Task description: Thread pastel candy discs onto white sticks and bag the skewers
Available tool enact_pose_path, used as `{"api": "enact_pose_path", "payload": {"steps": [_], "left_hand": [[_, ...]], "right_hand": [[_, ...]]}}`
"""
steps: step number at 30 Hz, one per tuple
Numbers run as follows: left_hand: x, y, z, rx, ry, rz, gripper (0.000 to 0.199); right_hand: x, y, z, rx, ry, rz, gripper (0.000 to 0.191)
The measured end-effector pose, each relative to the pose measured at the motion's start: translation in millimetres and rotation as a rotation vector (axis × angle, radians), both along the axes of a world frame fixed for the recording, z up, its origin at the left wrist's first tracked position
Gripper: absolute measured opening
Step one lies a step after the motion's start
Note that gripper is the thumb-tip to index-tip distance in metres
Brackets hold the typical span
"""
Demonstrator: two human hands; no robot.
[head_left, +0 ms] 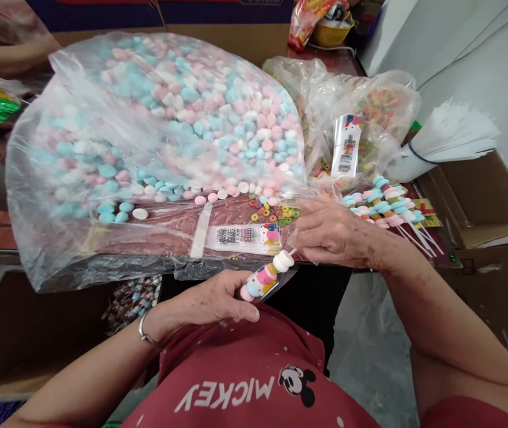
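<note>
Your left hand [220,297]'s wrapped round a candy skewer [258,282], looks part-bagged, just off the bench [231,212]; right hand [336,232] seems pinched on its stick [292,252]. Several threaded skewers [383,202] look done, tons of loose candy [191,128] left.

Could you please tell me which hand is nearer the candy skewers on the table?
Right: the right hand is beside the candy skewers, while the left hand is farther left and lower in view.

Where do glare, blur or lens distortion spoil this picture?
Head view: the big bag hazes the candies and carries pale sheen; head view: left hand and right hand look fairly sharp; head view: right arm seems stretched near the edge.
</note>
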State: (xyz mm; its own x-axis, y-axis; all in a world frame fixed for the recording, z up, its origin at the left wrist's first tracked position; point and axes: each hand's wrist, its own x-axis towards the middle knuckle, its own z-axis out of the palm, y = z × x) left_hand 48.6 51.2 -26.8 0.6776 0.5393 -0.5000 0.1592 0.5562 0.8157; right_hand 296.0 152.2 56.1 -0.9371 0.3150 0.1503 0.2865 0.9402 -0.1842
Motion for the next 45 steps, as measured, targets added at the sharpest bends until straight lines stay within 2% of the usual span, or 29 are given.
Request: {"api": "enact_pose_path", "payload": {"steps": [3, 5, 10, 12, 16, 19, 23, 26, 28, 30, 32, 36, 38, 41, 45], "left_hand": [[-5, 9, -3.7, 0.060, 0.000, -0.011, 0.038], [-7, 14, -4.5, 0.141, 0.015, 0.001, 0.038], [3, 16, -4.2, 0.522, 0.156, 0.068, 0.031], [11, 15, -5.3, 0.587, 0.215, 0.046, 0.032], [20, 15, -10.7, 0.594, 0.297, 0.034, 0.033], [14, 18, -11.9, 0.625, 0.298, 0.016, 0.032], [3, 23, -7.3, 0.589, 0.253, -0.095, 0.035], [1, 23, -5.0, 0.424, 0.174, -0.100, 0.039], [3, 20, -5.0, 0.269, 0.101, -0.066, 0.041], [7, 18, -5.4, 0.194, 0.059, -0.006, 0.042], [11, 16, -5.8, 0.258, 0.080, 0.057, 0.040], [20, 15, -9.8, 0.592, 0.245, 0.110, 0.031], [23, 15, -13.6, 0.693, 0.325, 0.111, 0.030], [24, 16, -17.1, 0.720, 0.374, 0.138, 0.035], [18, 17, -14.6, 0.665, 0.396, 0.177, 0.035]], "right_hand": [[-2, -1, 8.2, 0.008, -0.057, 0.059, 0.029], [-6, -2, 8.4, 0.003, -0.061, 0.052, 0.030], [-21, -8, -11.0, -0.022, -0.068, 0.015, 0.033], [-27, -8, -21.3, -0.029, -0.088, 0.023, 0.033], [-35, -5, -30.7, -0.033, -0.137, 0.059, 0.030], [-33, 0, -26.2, -0.006, -0.131, 0.069, 0.030], [-30, 6, -17.1, 0.018, -0.128, 0.101, 0.031], [-31, 6, -14.3, 0.028, -0.124, 0.117, 0.031], [-32, 6, -14.8, 0.022, -0.100, 0.124, 0.033], [-33, 4, -17.4, -0.004, -0.081, 0.117, 0.034], [-34, 2, -22.7, -0.046, -0.089, 0.095, 0.033], [-37, -7, -38.4, -0.137, -0.165, 0.039, 0.030], [-38, -11, -44.3, -0.138, -0.159, 0.050, 0.029], [-36, -12, -44.6, -0.045, -0.061, 0.076, 0.029], [-27, -8, -36.2, 0.056, 0.017, 0.048, 0.031]]}}
